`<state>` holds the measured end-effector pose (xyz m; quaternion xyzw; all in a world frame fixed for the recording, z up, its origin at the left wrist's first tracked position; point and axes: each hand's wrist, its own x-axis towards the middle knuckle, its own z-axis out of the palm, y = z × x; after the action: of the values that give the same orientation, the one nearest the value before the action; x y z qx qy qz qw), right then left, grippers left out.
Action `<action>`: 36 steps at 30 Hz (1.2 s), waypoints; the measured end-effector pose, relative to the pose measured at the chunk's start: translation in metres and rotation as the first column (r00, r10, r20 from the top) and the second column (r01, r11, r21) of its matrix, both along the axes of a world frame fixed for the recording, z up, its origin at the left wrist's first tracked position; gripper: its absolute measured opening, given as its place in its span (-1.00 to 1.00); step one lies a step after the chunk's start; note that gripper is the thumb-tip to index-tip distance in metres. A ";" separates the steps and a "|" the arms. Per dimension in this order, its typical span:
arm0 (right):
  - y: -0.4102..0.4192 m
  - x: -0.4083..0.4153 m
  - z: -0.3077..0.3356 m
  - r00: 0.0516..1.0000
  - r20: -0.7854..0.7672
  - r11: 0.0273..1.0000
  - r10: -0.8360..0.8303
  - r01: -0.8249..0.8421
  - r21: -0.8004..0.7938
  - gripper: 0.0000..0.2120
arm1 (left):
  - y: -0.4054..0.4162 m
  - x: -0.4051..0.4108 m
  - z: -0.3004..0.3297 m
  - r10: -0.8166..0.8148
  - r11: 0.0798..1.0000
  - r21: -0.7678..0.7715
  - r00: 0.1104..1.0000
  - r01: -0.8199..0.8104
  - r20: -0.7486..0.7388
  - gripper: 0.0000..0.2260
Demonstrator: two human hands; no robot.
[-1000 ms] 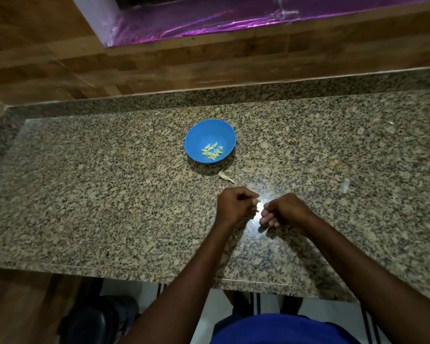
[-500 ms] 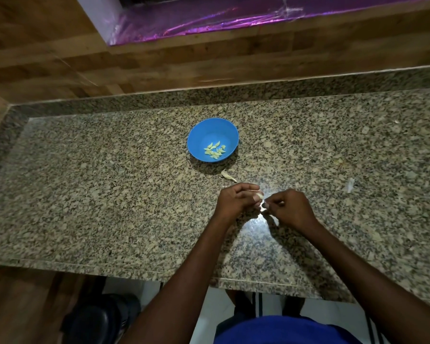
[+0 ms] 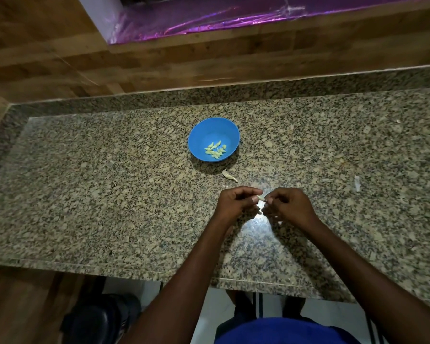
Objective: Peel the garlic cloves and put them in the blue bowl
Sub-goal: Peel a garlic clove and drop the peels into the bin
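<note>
Both hands closer together, left hand (image 3: 235, 203) and right hand (image 3: 287, 206) pinching garlic clove (image 3: 260, 198), long axis left-right.

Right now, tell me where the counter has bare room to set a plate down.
Free: the counter left of the blue bowl, and the stretch right of the bowl. Crowded: between bowl and hands, where a garlic skin lies; another scrap sits far right.

A home kitchen, by the look of it. A speckled granite countertop (image 3: 109, 194) with a raised back edge runs along a wood-panelled wall (image 3: 209, 65), and a blue bowl (image 3: 204, 135) on it holds peeled garlic cloves (image 3: 216, 148).
</note>
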<state>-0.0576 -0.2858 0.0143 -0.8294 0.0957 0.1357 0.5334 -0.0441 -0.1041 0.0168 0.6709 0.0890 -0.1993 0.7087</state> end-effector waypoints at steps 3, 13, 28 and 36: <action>0.004 -0.001 0.011 0.996 -0.065 0.963 -0.066 0.080 0.258 -0.92 | 0.001 0.000 -0.001 0.011 1.000 0.006 1.000 -0.011 0.007 -0.81; 0.011 0.000 0.000 0.991 0.020 0.981 -0.129 0.125 0.151 -0.87 | -0.006 -0.007 -0.006 0.120 0.993 -0.009 0.988 -0.121 -0.096 -0.95; 0.012 -0.004 0.014 0.934 -0.279 0.832 -0.222 0.330 0.445 -0.89 | -0.012 -0.009 0.000 0.158 0.982 -0.066 0.962 -0.176 -0.224 -0.95; 0.016 0.004 0.012 0.800 -0.562 0.657 -0.211 0.542 0.524 -0.89 | -0.014 -0.012 0.004 0.157 0.978 -0.090 0.952 -0.187 -0.263 -0.93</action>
<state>-0.0541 -0.2695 0.0266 -0.4884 0.3379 0.2326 0.7702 -0.0556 -0.1181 0.0204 0.5880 0.2256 -0.2258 0.7432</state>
